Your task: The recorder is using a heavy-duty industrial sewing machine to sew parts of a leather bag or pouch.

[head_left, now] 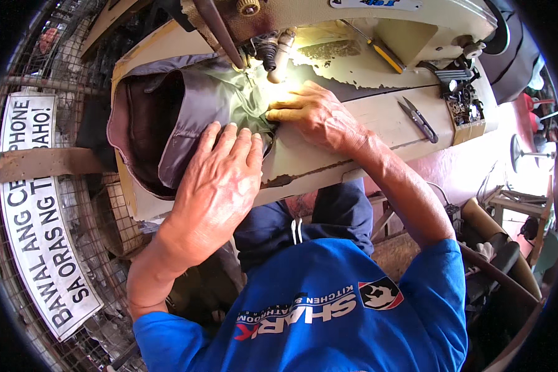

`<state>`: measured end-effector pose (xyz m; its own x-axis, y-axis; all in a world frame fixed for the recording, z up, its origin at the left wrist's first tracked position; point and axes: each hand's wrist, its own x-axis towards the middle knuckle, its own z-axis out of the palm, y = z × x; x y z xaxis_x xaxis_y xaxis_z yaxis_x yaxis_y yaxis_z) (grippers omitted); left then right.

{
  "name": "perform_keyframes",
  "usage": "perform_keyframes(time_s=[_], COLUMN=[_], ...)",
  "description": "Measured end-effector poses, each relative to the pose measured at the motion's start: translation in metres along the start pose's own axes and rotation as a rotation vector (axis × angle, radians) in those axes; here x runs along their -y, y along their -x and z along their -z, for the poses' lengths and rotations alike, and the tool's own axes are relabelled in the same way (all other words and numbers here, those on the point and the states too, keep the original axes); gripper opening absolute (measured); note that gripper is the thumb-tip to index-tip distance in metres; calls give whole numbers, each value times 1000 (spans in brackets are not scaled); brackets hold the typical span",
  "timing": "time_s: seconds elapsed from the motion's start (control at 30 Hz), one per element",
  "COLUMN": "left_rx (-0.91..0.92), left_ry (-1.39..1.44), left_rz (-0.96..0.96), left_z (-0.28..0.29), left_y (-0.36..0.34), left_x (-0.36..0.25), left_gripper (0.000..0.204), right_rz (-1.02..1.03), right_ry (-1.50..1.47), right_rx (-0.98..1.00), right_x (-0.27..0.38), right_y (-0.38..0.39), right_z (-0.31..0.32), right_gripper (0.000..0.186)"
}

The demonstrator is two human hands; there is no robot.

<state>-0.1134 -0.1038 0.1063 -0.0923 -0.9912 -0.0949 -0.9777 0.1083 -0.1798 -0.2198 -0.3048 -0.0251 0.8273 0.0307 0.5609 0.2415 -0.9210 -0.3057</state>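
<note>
A grey-purple fabric piece point(167, 105) with a greenish lining lies on a worn sewing table point(378, 118), running under the needle area point(273, 59) of a sewing machine point(366, 18). My left hand point(220, 180) lies flat on the fabric's near edge, fingers spread and pressing down. My right hand point(319, 115) rests on the table beside the needle, fingertips pinching the lit fabric edge just before the presser foot.
Small thread snips point(418, 119) lie on the table to the right. A yellow-handled screwdriver point(381, 53) rests on the machine bed. A white sign board point(37, 211) hangs on wire mesh at left. Cluttered items sit at the far right.
</note>
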Motion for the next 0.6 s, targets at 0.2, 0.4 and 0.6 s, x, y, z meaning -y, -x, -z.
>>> perform_keyframes(time_s=[0.2,0.4,0.6], left_rx=[57,61,102], left_ry=[141,164,230], left_rz=[25,-42,-217], left_z=[5,18,16], left_y=[-4,1,-9], left_x=[3,18,31], left_gripper=[43,48,47], right_rz=[-15,-501,-210], right_ry=[-67,329,230], right_rx=[58,-295,-100], right_x=[1,-15,50], right_y=[3,33,41], right_z=[16,67,32], right_gripper=[31,31,45])
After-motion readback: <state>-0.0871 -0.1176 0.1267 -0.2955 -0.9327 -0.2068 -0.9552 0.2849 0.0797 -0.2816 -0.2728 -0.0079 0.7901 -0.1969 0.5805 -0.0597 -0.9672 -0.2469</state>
